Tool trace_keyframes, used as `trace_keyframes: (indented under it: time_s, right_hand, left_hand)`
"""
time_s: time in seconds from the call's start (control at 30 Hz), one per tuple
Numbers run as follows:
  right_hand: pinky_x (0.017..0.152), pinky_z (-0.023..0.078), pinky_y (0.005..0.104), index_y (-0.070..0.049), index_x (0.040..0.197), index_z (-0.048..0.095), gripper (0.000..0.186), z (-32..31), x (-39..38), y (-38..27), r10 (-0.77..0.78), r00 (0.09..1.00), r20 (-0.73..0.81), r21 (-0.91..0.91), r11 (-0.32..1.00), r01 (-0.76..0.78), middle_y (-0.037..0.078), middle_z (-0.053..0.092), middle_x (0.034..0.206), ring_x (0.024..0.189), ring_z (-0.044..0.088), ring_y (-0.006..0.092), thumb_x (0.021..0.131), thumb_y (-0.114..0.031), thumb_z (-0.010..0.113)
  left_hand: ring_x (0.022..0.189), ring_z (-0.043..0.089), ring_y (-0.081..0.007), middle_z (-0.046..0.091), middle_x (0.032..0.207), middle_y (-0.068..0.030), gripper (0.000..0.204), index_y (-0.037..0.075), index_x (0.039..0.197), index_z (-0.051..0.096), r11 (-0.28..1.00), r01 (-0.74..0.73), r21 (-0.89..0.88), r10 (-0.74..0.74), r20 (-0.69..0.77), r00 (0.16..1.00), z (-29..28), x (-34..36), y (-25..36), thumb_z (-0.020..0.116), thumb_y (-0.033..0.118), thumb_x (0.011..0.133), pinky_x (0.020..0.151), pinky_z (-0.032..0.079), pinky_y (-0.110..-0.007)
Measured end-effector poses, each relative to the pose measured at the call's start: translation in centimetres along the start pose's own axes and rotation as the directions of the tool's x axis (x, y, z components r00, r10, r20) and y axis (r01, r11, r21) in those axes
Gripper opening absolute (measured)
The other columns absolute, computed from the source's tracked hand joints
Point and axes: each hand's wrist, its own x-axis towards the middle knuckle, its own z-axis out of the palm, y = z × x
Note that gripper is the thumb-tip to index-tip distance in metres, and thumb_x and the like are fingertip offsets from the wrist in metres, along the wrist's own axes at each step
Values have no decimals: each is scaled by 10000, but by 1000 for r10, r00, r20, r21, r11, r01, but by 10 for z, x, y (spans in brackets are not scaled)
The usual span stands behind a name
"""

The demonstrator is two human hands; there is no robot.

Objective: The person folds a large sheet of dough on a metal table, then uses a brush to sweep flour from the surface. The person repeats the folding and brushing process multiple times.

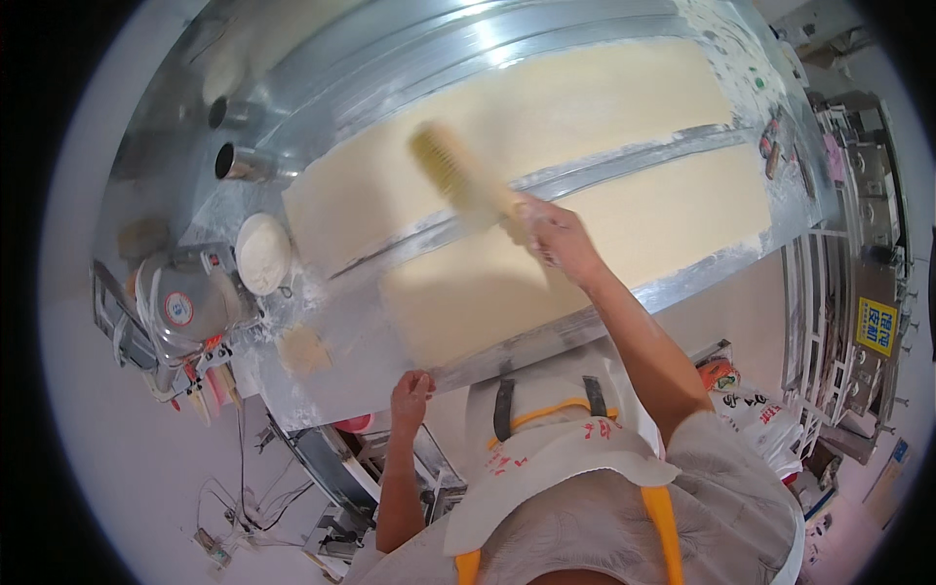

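My right hand [553, 234] grips the handle of a wooden-backed brush [448, 166] with pale yellowish bristles, blurred by motion and held above the dough. Two long flat sheets of dough lie on the metal worktop: a far dough sheet [604, 97] and a near dough sheet [663, 214], with a floury strip of bare metal between them. My left hand [412, 392] is at the worktop's front edge, by the near sheet's left corner. Its fingers are curled, and I cannot make out anything in them.
A bowl of flour [263, 255] and a small dough scrap [304, 349] are on the left of the worktop [361, 375]. Metal cylinders [244, 163] lie behind them; a machine [185, 307] stands at the left edge. Small tools [773, 156] rest at the right end. White sacks [760, 429] sit below right.
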Motion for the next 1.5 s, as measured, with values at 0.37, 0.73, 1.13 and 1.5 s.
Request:
trace_keyframes:
  time_s: [0.37, 0.73, 1.13, 1.5]
  right_hand:
    - [655, 522, 277, -66, 1439, 686, 391, -236, 77, -44, -328, 944, -22, -243, 918, 313, 4, 675, 888, 735, 599, 97, 1108, -248, 584]
    - [520, 429, 217, -93, 1460, 645, 415, -380, 57, -107, -153, 939, -310, 184, 959, 217, -57, 614, 786, 597, 510, 34, 1113, -320, 632]
    - [464, 340, 212, -127, 1535, 623, 470, -467, -26, -110, -13, 851, -525, 154, 982, 111, -61, 589, 747, 548, 444, 8, 1128, -360, 601]
    - [580, 403, 222, -187, 1524, 658, 477, -585, 7, -175, -555, 644, -526, -653, 749, 112, -55, 605, 800, 634, 472, 35, 1101, -403, 630]
  left_hand:
    - [969, 743, -204, 750, 1065, -94, 237, 24, 1213, 695, 984, 121, -132, -135, -100, 986, 182, -28, 124, 651, 222, 1092, 855, 610, -350]
    - [1008, 738, -189, 760, 1087, -88, 274, 10, 1217, 708, 999, -2, 42, 1, 34, 999, 293, -17, 260, 634, 249, 1104, 879, 603, -350]
    - [972, 734, -169, 761, 1035, -81, 239, 4, 1176, 705, 978, -178, 111, 171, 74, 983, 360, 51, 327, 665, 220, 1082, 846, 591, -339]
    - [791, 663, -174, 712, 963, -67, 120, 57, 1078, 715, 428, -822, 377, 856, 124, 503, 543, 158, 476, 754, 115, 979, 753, 551, -331]
